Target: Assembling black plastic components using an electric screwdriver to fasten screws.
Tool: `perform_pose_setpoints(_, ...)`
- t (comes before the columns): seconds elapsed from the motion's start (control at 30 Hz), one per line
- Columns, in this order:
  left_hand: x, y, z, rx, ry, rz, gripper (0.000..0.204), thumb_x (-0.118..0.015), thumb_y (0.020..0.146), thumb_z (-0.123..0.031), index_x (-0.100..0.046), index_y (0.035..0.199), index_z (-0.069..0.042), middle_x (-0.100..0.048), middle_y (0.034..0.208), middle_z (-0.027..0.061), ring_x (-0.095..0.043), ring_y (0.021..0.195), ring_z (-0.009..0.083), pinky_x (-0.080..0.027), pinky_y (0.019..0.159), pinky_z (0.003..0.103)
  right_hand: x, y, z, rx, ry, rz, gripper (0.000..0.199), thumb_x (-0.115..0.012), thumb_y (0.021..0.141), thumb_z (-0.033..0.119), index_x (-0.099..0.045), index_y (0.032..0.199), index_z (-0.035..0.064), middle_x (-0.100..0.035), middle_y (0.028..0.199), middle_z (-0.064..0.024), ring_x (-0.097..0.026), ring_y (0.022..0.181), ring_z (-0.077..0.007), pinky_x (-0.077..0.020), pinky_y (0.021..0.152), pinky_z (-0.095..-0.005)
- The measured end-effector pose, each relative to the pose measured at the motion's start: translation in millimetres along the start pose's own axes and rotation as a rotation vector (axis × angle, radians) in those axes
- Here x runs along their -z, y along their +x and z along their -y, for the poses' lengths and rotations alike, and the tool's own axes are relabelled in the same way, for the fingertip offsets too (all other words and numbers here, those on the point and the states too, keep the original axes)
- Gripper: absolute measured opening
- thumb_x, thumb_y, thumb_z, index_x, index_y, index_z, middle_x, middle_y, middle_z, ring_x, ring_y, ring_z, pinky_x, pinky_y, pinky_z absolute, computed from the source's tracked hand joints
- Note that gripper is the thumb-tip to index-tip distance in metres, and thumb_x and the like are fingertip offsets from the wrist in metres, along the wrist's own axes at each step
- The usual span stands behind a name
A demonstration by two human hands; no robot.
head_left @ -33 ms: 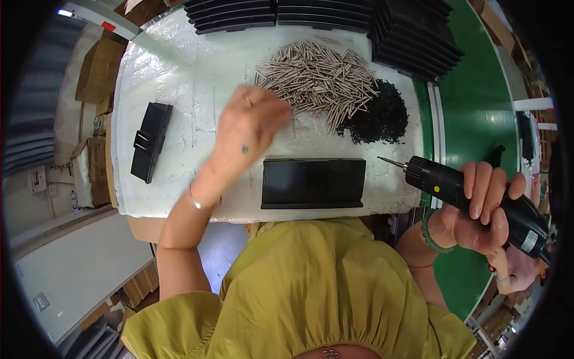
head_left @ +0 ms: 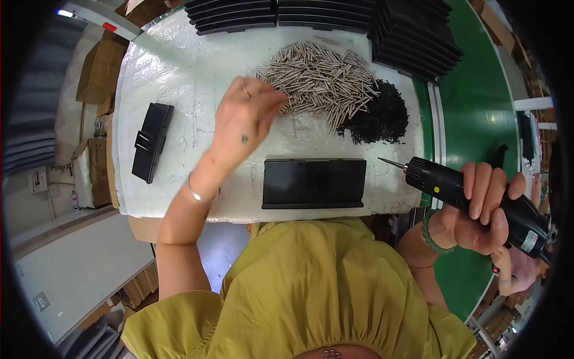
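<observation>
Black power screwdriver (head_left: 478, 194) sits in the right hand (head_left: 478, 218), fingers wrapped tight round the body, bit pointing toward 9 o'clock, tip hanging just off the right edge of the white table (head_left: 179, 90). Green bead bracelet (head_left: 429, 234) on that wrist. Right hand's over the green belt (head_left: 478, 96), approx 3 o'clock from the middle of the view.

Left hand (head_left: 245, 119) is up over the table, fingers bunched and curled down at the near edge of the pile of metal pins (head_left: 323, 81). Can't tell if it's actually got a pin pinched, fingertips are hidden behind the knuckles. Ring on one finger, thin bangle (head_left: 192, 192) on the wrist.

Going outward: flat black rectangular panel (head_left: 314, 182) lies at the table's front edge, btw the two hands, approx 5 o'clock from the left hand. Heap of small black screws (head_left: 379, 116) touches the pin pile at its 4 o'clock side. Another black part (head_left: 151, 140) lies alone at 9 o'clock from the left hand, well apart. Stacks of black trays (head_left: 335, 15) line the far edge at 12 o'clock. Cardboard boxes (head_left: 98, 69) off the table's left.
</observation>
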State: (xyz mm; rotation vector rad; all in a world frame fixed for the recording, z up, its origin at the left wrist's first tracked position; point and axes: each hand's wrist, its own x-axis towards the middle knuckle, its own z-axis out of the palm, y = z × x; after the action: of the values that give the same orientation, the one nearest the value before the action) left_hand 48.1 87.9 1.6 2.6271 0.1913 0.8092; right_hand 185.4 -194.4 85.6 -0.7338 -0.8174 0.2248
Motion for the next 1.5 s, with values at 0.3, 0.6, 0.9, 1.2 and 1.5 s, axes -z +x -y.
perform_pose_setpoints(0.3,2.1,25.8,21.3,-0.314,0.188,0.174,0.017,-0.069,0.068,0.000,-0.067,0.084,-0.006,-0.060,0.088,0.0026,-0.055,0.082,0.0221,-0.047,0.070,0.033,0.0,-1.2,6.6,-0.001,0.001,-0.015,0.030,-0.055,0.074,0.012,-0.044,0.102,0.0113,-0.043,0.056,0.0071,-0.043,0.052,-0.0062,-0.0356,0.061,-0.0234)
perform_pose_setpoints(0.6,21.4,-16.6,-13.3,0.368,-0.472,0.198,0.023,-0.062,0.081,0.001,-0.062,0.104,-0.003,-0.063,0.085,0.0048,-0.058,0.073,0.0145,-0.049,0.064,0.027,-10.7,-1.3,-4.2,-0.042,0.036,0.012,0.030,-0.055,0.076,0.010,-0.042,0.103,0.0114,-0.043,0.057,0.0073,-0.043,0.053,-0.0066,-0.0360,0.060,-0.0232)
perform_pose_setpoints(0.9,12.1,-52.5,-51.2,0.660,-1.108,0.112,0.014,-0.062,0.079,0.008,-0.061,0.092,0.003,-0.063,0.091,0.0049,-0.060,0.080,0.0081,-0.051,0.071,0.019,-33.0,-0.1,-26.3,-0.201,0.067,0.180,0.032,-0.057,0.075,0.010,-0.042,0.102,0.0121,-0.045,0.059,0.0052,-0.044,0.054,-0.0084,-0.0363,0.061,-0.0252)
perform_pose_setpoints(1.2,-0.1,-61.1,-68.7,0.323,-0.501,0.125,0.013,-0.067,0.071,0.003,-0.064,0.083,-0.001,-0.064,0.080,0.0103,-0.063,0.070,0.0226,-0.052,0.062,0.029,-50.7,-6.8,-43.8,-0.258,-0.064,0.246,0.029,-0.052,0.076,0.012,-0.042,0.103,0.0114,-0.044,0.060,0.0060,-0.042,0.053,-0.0070,-0.0355,0.059,-0.0241)
perform_pose_setpoints(1.5,-5.1,-69.0,-63.9,0.263,-0.448,0.069,0.015,-0.067,0.070,0.004,-0.064,0.083,-0.002,-0.062,0.079,0.0105,-0.061,0.074,0.0269,-0.050,0.063,0.033,-52.0,-7.3,-66.3,-0.225,-0.069,0.355,0.031,-0.054,0.078,0.012,-0.040,0.105,0.0113,-0.046,0.061,0.0048,-0.043,0.053,-0.0088,-0.0367,0.059,-0.0268)
